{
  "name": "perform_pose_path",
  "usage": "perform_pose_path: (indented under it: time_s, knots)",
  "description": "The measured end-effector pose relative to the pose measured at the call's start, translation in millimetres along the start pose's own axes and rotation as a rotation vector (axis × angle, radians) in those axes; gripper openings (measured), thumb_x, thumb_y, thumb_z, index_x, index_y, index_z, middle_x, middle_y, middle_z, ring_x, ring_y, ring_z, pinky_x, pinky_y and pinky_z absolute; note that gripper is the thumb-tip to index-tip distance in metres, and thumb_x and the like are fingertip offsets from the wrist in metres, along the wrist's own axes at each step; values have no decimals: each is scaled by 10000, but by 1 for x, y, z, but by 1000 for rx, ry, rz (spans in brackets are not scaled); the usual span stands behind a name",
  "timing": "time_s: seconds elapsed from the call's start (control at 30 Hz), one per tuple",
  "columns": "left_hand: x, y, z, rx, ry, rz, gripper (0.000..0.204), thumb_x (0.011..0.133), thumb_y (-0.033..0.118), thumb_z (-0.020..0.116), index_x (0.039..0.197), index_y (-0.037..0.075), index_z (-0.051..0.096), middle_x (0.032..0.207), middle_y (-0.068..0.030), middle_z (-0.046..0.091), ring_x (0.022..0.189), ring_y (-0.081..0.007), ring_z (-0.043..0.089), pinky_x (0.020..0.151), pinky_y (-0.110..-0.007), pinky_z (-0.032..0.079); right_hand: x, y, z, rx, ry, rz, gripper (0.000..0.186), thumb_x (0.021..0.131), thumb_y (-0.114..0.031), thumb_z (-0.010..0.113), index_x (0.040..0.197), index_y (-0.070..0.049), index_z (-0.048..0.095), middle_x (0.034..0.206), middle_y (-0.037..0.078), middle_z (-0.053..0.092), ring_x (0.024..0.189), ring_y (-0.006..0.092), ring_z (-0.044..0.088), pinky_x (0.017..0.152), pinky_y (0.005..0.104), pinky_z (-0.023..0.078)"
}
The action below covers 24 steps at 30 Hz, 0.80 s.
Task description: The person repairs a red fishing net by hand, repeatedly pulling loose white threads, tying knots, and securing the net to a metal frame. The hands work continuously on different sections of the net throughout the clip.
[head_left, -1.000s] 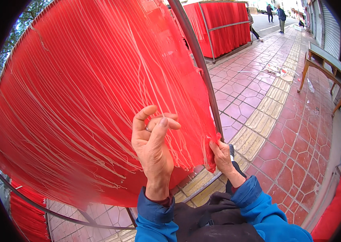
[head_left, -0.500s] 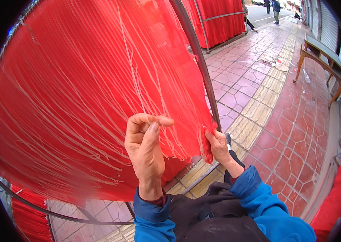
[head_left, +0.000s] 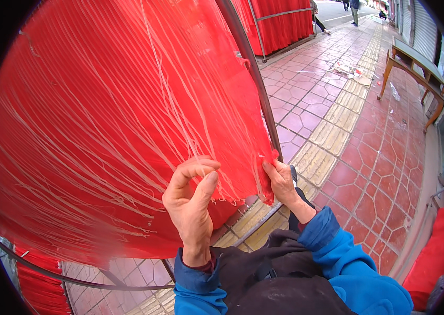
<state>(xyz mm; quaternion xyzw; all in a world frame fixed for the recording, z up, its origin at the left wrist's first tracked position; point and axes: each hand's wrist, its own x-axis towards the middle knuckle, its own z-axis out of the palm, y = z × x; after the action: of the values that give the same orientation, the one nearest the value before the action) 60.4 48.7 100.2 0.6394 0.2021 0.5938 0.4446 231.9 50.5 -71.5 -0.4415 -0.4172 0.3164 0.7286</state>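
A large sheet of red fabric (head_left: pixel 101 105) hangs before me, with many long pale strings (head_left: pixel 164 79) running down its face. My left hand (head_left: pixel 190 194) is raised in front of its lower part, thumb and forefinger curled together in a pinch around a pale string. The string is thin there and partly hidden by the fingers. My right hand (head_left: pixel 284 186) grips the gathered lower right corner of the fabric between thumb and fingers. Loose string ends dangle between the two hands, along the lower edge.
A dark metal frame pole (head_left: pixel 253 68) runs beside the fabric's right edge. Another rack with red cloth (head_left: pixel 285 31) stands farther along the tiled pavement (head_left: pixel 358 157). At the right are a wooden table (head_left: pixel 416 63) and more red cloth (head_left: pixel 440 252). Litter (head_left: pixel 350 71) lies ahead; people stand far off.
My left hand has dropped slightly, its forefinger now more bent over the thumb. My right hand still holds the fabric corner, which sits slightly farther left and higher in view.
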Motion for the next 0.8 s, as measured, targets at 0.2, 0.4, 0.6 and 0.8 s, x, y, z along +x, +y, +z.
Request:
perform_pose_path:
  time_s: [0.2,0.4,0.6,0.8]
  knots:
    - [-16,14,-3,-336,-96,-171,241,848,12,582,1085,-5,542,820,-140,654,770,-212,634,779,-353,503,0,4,-4,24,-50,72,244,983,-187,488,1024,12,624,832,-27,620,727,21,530,629,205,438]
    - [-32,1,-5,-395,-68,-367,162,824,59,639,966,-2,592,876,-145,659,842,-241,625,836,-370,487,1,3,4,124,38,66,253,950,-167,527,795,27,578,582,0,458,573,65,402,511,288,339]
    - [-42,-11,-1,-26,-10,-67,236,796,-52,631,1020,-8,571,835,-105,650,820,-190,633,874,-340,461,0,-3,-2,5,-31,31,213,970,-166,505,956,16,616,751,-24,567,677,33,478,592,225,399]
    - [-52,-10,-5,-300,85,-313,286,827,-37,614,1105,-27,546,778,-94,639,722,-147,622,680,-244,474,0,-3,3,48,44,11,270,951,-171,527,770,24,567,575,9,462,586,55,397,515,287,342]
